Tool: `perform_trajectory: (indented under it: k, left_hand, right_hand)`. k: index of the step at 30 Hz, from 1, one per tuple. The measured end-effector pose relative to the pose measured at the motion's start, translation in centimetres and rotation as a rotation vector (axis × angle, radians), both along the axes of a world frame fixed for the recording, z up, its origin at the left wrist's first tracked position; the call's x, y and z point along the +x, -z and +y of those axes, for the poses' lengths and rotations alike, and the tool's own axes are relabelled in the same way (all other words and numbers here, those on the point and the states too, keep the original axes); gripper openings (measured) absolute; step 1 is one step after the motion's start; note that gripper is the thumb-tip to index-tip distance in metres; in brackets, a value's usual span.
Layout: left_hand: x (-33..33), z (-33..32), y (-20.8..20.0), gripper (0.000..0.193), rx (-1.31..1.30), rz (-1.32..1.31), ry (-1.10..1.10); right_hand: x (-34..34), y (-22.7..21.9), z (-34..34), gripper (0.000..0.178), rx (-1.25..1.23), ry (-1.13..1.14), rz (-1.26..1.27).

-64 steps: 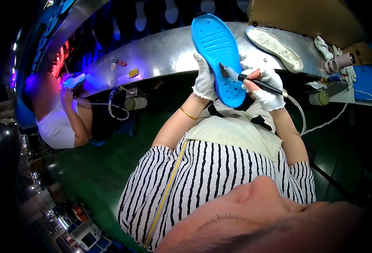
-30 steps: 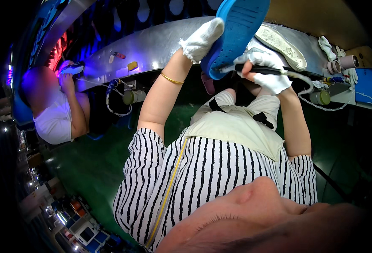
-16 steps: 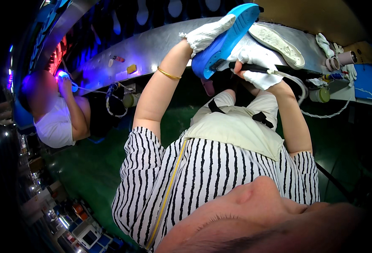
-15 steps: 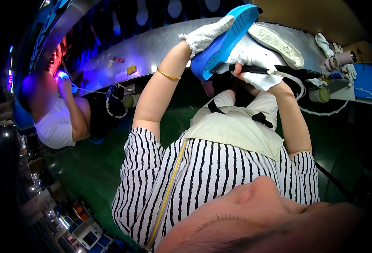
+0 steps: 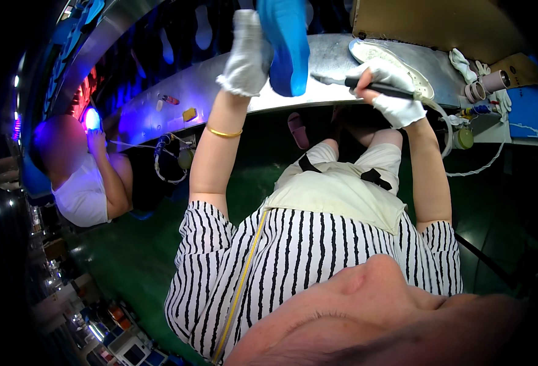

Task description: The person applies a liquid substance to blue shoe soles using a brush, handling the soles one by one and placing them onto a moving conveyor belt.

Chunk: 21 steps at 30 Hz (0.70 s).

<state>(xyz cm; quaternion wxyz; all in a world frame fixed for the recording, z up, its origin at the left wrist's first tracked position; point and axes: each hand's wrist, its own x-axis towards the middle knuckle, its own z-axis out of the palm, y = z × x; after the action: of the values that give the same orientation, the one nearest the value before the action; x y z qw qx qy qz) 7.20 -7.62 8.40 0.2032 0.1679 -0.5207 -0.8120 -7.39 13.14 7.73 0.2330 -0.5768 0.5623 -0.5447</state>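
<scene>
My left hand (image 5: 243, 58), in a white glove, is raised over the bench, closed along the left side of a blue shoe sole (image 5: 286, 52). The sole hangs nearly upright, its upper end cut off by the picture's top edge. To its right, my gloved right hand (image 5: 397, 100), with bare fingertips showing, grips a black-handled brush-like tool (image 5: 386, 89). A pale hose runs back from this tool past my wrist. Its thin tip points left toward the sole, with a small gap between. Behind my right hand, a whitish shoe sole (image 5: 420, 80) lies on the bench, partly hidden.
The metal bench (image 5: 336, 55) curves across, with a yellow sponge-like block (image 5: 189, 114) at left. At right are loose white gloves (image 5: 462, 65), tape rolls (image 5: 494, 81) and a green container (image 5: 463, 138). A cardboard sheet (image 5: 427, 24) stands behind. A co-worker (image 5: 89, 180) sits left.
My left hand has lifted the blue sole up and left, turning it more upright. The right hand with the tool has drawn away from it, to the right.
</scene>
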Motion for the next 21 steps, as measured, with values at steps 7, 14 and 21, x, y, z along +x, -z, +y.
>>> perform_trajectory:
  k: [7,14,21]
  left_hand:
    - [2.6,-1.5,6.4,0.07,0.782,0.308,0.375]
    - [1.7,7.1,9.0,0.064,0.721,0.337,0.204]
    - [1.2,9.1,9.3,0.063,0.745,0.299,0.046]
  right_hand:
    - [1.2,2.9,-0.1,0.02,-0.071,0.234,-0.466]
    - [1.5,3.0,-1.3,0.019,-0.109,0.375,-0.203]
    - [5.2,2.4,-1.6,0.023,-0.172,0.167,0.008]
